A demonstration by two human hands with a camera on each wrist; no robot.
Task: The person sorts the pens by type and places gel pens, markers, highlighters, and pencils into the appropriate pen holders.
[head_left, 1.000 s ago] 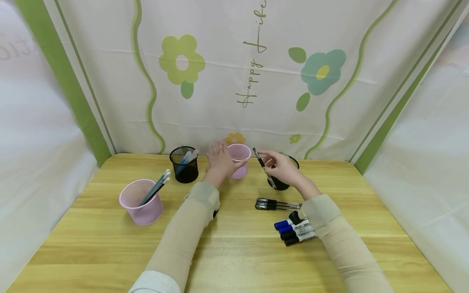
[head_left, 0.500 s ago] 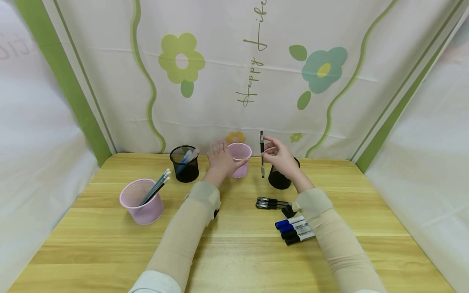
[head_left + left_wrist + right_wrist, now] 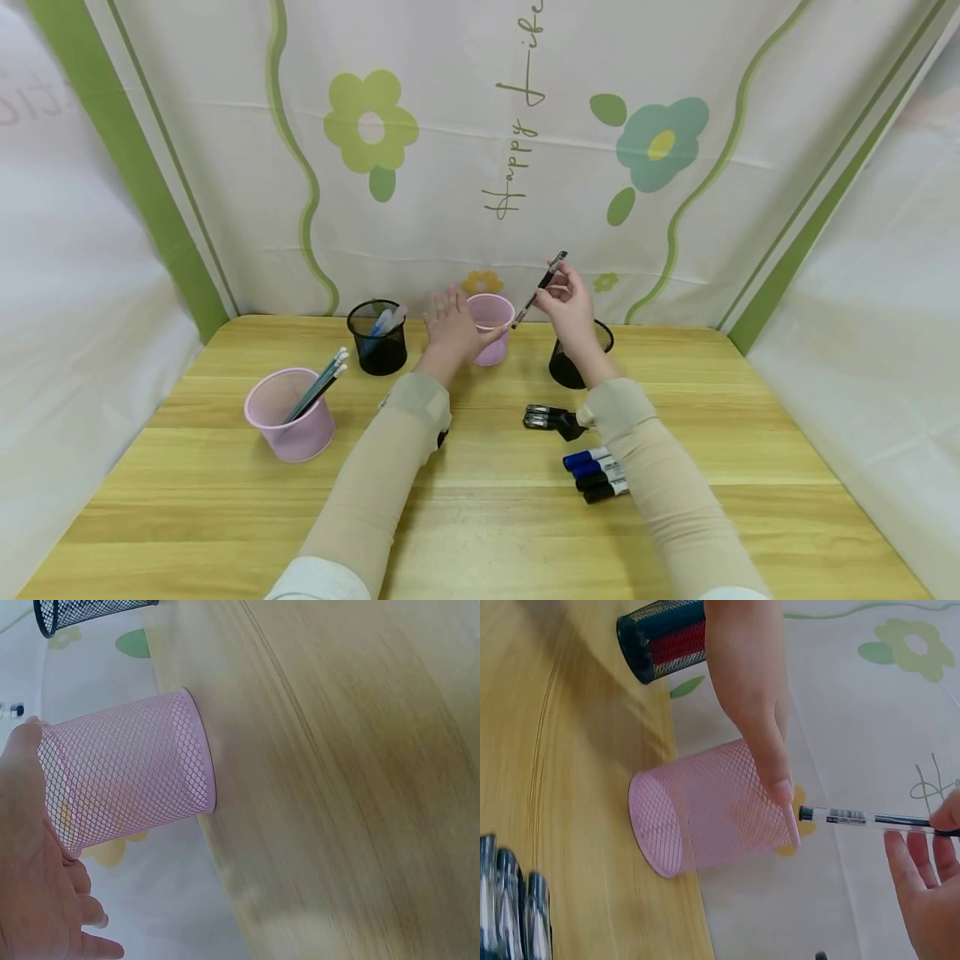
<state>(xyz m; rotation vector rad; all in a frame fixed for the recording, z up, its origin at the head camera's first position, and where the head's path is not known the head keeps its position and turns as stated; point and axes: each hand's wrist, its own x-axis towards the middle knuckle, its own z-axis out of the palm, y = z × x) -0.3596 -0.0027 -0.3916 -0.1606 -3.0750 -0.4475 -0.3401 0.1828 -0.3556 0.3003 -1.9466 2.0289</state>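
A pink mesh pen cup (image 3: 491, 348) stands upright at the back of the table. My left hand (image 3: 452, 340) rests against it with fingers spread, the thumb lying at its rim in the left wrist view. Between thumb and fingertips my right hand (image 3: 573, 315) pinches a clear gel pen (image 3: 542, 287) with a black grip. The pen slants down to the left, and in the right wrist view its lower end (image 3: 807, 814) is close to the cup's mouth. No other pen shows inside this cup (image 3: 712, 810).
Black mesh cups stand left (image 3: 382, 354) and right (image 3: 567, 367) of the pink one; the left holds pens. Another pink cup (image 3: 300, 437) holds pencils (image 3: 318, 385). More gel pens (image 3: 543, 417) and several whiteboard markers (image 3: 597, 475) lie front right, partly under my right sleeve. A printed curtain (image 3: 450, 217) hangs behind.
My right hand has moved up and slightly left from beside the right black cup, turning the pen through upright until its lower end points at the pink cup. My left hand has stayed put.
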